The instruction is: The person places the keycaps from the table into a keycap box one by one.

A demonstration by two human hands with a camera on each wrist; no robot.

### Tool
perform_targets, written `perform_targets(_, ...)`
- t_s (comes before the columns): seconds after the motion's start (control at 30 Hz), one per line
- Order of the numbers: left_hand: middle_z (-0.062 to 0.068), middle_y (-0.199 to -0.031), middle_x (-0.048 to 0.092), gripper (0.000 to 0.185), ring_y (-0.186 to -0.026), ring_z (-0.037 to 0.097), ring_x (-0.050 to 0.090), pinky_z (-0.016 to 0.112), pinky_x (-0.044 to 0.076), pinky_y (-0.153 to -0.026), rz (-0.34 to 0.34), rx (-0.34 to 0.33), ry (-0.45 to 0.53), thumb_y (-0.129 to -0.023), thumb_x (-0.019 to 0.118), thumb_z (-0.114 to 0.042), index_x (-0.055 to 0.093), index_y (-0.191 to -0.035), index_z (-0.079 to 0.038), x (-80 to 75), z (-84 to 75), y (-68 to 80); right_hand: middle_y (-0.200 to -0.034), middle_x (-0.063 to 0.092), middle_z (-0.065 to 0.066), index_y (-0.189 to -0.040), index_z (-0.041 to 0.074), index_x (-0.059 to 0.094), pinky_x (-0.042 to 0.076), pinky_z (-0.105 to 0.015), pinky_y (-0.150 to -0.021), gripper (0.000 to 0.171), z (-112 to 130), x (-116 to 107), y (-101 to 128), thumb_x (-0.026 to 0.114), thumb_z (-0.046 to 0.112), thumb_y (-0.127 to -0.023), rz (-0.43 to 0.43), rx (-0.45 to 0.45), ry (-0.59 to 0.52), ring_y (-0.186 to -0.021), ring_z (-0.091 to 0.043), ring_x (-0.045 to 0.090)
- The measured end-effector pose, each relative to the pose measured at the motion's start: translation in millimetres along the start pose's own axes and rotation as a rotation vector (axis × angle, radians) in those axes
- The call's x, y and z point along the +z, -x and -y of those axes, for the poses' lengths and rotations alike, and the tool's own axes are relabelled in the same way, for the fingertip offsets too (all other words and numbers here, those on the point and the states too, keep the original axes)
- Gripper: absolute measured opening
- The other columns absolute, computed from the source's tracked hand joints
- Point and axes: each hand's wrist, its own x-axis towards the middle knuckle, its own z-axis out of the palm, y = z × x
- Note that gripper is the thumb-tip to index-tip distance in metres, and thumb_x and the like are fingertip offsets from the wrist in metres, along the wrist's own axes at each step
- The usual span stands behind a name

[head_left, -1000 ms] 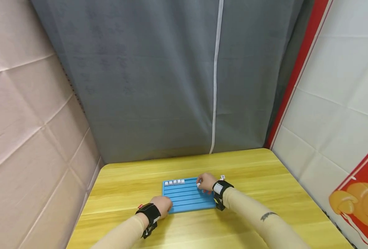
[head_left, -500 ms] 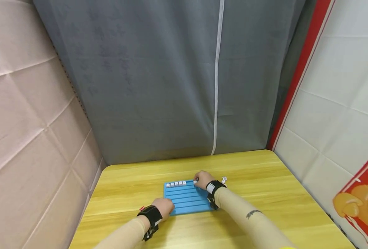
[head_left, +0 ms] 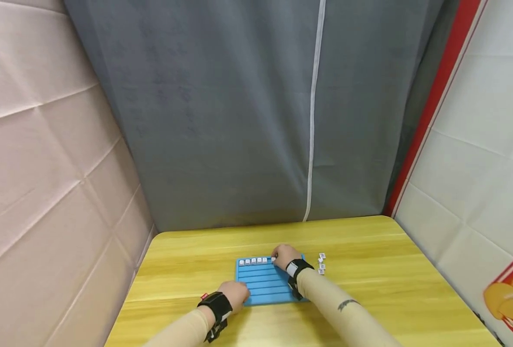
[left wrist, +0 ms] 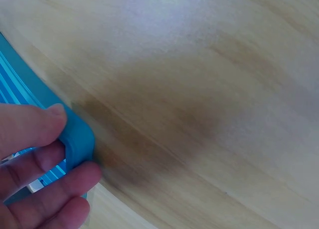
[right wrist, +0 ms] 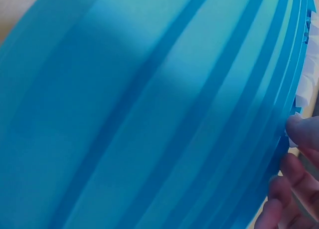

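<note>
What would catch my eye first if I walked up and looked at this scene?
Probably the bright blue grooved plastic board in the middle of the yellow wooden table, with a short row of small white tiles along its far edge. The left hand grips the board's near corner, while the right hand works at the end of that row; a few more loose white tiles lie to the right.

Bare table (head_left: 386,294) lies open right of the blue tray (head_left: 265,289); loose tiles (head_left: 321,264) sit just beside it.

The head view looks down from well back, while both wrist views, the right one seemingly blurred, sit close against the ridged blue plastic tray (head_left: 265,284) that all three share.
</note>
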Motion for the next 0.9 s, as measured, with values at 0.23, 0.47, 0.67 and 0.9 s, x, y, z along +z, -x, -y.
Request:
perform_targets(0.23,-0.008,-0.067,0.045,0.023,-0.058,0.009,0.044,0.027,0.038,-0.050,0.044,-0.012,0.020,-0.076,0.077,-0.015,0.058,-0.065,-0.020,-3.1,-1.7,-1.5,-0.092,0.070,-0.002,-0.089,0.015,0.077,0.051,-0.039,-0.068,0.009,1,2,2,0.077,0.016,-0.080,-0.040,0.010,0.012,-0.080,-0.020,0.064)
perform_targets(0.47,-0.009,-0.067,0.043,0.023,-0.056,0.009,0.042,0.027,0.037,-0.050,0.014,-0.015,0.047,-0.076,0.076,-0.014,0.057,-0.064,-0.020,0.9,1.2,-0.8,-0.091,0.068,0.001,-0.090,0.019,0.079,0.051,-0.036,-0.062,0.010,3,7,4,0.079,0.020,-0.080,-0.085,-0.003,0.059,-0.080,-0.017,0.064)
perform_targets(0.67,-0.009,-0.066,0.044,0.022,-0.056,0.009,0.043,0.027,0.037,-0.050,-0.002,-0.015,0.047,-0.075,0.075,-0.011,0.058,-0.064,-0.021,1.1,1.7,-0.5,-0.083,0.064,0.002,-0.090,0.019,0.080,0.049,-0.033,-0.053,0.010,7,9,7,0.079,0.021,-0.080,-0.148,-0.060,0.166,-0.070,-0.016,0.063)
perform_targets(0.9,-0.008,-0.066,0.044,0.020,-0.055,0.010,0.044,0.027,0.037,-0.049,0.023,-0.017,0.035,-0.075,0.076,-0.014,0.060,-0.066,-0.020,-3.4,0.2,0.2,-0.078,0.064,0.003,-0.085,0.017,0.079,0.050,-0.034,-0.055,0.006,11,11,10,0.078,0.020,-0.081,-0.164,-0.086,0.224,-0.068,-0.015,0.063)
